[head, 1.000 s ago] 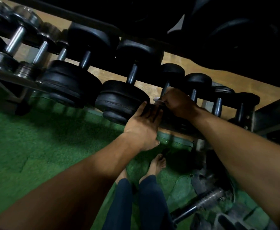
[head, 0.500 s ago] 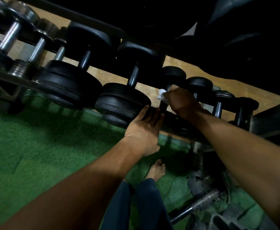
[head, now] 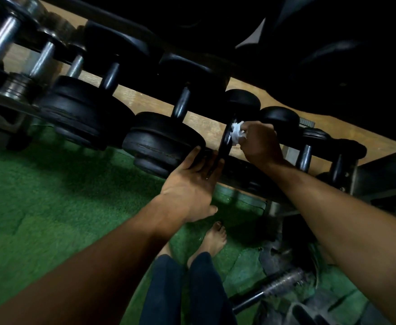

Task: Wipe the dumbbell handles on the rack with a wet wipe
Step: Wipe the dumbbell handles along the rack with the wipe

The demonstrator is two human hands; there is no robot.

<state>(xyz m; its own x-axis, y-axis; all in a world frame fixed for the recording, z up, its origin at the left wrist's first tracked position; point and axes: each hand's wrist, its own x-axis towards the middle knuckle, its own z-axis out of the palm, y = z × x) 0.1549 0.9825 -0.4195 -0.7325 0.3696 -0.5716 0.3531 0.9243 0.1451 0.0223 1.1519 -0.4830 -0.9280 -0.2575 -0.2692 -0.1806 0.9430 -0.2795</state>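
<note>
A row of black dumbbells lies across the rack [head: 251, 191]. My right hand [head: 259, 144] pinches a crumpled white wet wipe [head: 237, 133] against the dark handle [head: 226, 139] of a small dumbbell near the middle of the row. My left hand [head: 192, 184] lies with straight fingers against the near weight head of that dumbbell, just below the handle. The big dumbbell [head: 164, 141] sits right beside it on the left.
Chrome-handled dumbbells [head: 2, 43] fill the rack's far left, smaller black ones [head: 306, 153] the right. Green turf [head: 51, 195] covers the floor. My bare feet [head: 212, 240] stand below. A knurled bar [head: 281, 283] and dark plates lie on the floor at lower right.
My right hand has slid with the wipe farther up the dumbbell handle, and more of the wipe shows. The left hand has stayed against the weight head.
</note>
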